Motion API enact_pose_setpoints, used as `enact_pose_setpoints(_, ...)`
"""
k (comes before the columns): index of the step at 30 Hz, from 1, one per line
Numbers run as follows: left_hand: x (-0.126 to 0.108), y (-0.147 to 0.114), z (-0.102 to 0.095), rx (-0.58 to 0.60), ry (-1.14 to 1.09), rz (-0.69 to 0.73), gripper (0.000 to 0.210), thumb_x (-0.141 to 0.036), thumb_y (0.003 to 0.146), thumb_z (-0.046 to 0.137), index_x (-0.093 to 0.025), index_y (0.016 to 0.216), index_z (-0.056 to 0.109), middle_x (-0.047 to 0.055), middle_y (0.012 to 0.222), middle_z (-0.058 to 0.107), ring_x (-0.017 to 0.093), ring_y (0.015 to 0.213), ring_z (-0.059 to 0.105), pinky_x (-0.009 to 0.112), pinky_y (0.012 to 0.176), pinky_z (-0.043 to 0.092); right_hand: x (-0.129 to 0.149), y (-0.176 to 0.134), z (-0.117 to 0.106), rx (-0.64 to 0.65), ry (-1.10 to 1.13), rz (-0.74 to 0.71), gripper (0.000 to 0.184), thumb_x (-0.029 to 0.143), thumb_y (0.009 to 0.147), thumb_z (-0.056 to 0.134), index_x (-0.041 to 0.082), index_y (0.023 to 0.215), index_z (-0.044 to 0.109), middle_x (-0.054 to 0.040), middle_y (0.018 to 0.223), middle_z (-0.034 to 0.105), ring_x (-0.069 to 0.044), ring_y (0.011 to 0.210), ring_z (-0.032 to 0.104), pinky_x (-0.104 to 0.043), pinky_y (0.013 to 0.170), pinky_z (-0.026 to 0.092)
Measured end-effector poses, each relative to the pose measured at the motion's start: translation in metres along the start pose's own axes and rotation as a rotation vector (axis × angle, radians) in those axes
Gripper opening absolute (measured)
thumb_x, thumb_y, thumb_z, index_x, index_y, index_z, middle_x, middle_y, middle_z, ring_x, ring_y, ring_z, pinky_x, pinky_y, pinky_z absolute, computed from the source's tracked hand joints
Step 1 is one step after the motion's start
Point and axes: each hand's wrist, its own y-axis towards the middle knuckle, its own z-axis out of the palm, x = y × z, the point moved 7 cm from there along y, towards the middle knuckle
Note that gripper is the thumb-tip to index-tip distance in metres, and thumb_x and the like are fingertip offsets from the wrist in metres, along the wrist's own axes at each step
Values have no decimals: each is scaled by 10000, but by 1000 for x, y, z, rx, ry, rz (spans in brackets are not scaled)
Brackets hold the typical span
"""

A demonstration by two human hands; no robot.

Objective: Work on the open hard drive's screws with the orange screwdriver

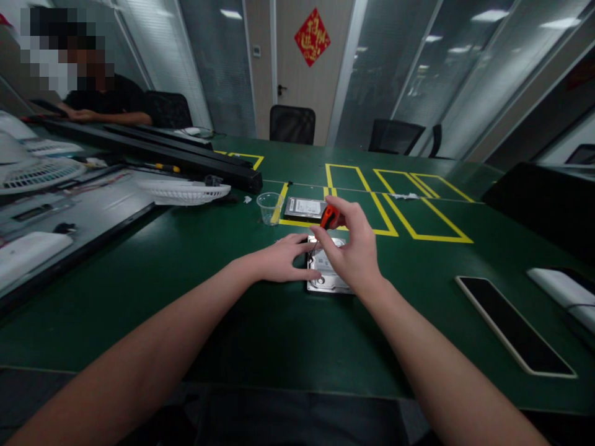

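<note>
Right hand (357,244) pinched around orange screwdriver (330,216) | left hand (279,259) fingers apart, touching hard drive (325,264) (silvery, flat) | drive lies inward from near edge of tabletop (260,341)

The red door sign (312,37) apparently reads 招财进宝; near hard drive (326,270) and far hard drive (305,208) bear illegible print.

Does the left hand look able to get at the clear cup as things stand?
Probably yes: the clear cup stands just beyond the left hand, and nothing shows between them. It would first have to leave the nearer hard drive.
</note>
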Motion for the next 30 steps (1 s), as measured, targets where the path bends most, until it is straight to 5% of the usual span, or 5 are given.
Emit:
enact_pose_setpoints(8, -1, 1, 0, 2, -11, -10, 978, -901, 1102, 866, -322, 1872, 696, 194, 2065, 513, 556, 1913, 485, 758, 1577, 423, 1, -4, 6, 33, 65, 43, 630, 279, 1189, 704, 349, 1810, 623, -127, 1581, 854, -344, 1302, 891, -594, 1179, 790)
enact_pose_setpoints(15, -2, 1, 1, 5, 7, 16, 966, -895, 1125, 840, -298, 1870, 697, 218, 2075, 490, 561, 1919, 469, 780, 1583, 401, 1, -1, -3, -61, -31, -15, 501, 301, 1176, 833, 347, 1667, 746, -84, 1365, 847, -283, 1087, 812, -487, 955, 795)
enact_pose_setpoints(25, 1, 1, 1, -17, -2, 24, 996, -920, 1103, 853, -325, 1885, 689, 190, 2048, 536, 533, 1912, 495, 731, 1592, 415, 4, -4, 4, 9, 37, -27, 648, 226, 1199, 677, 340, 1834, 618, -139, 1623, 851, -360, 1357, 885, -615, 1184, 790)
enact_pose_setpoints(30, 1, 1, 1, -5, 6, 12, 971, -928, 1111, 839, -308, 1849, 719, 202, 2055, 525, 551, 1910, 490, 759, 1577, 425, 5, 0, -2, -52, 5, -60, 560, 272, 1170, 831, 326, 1718, 724, -116, 1422, 868, -314, 1170, 856, -514, 1004, 815)
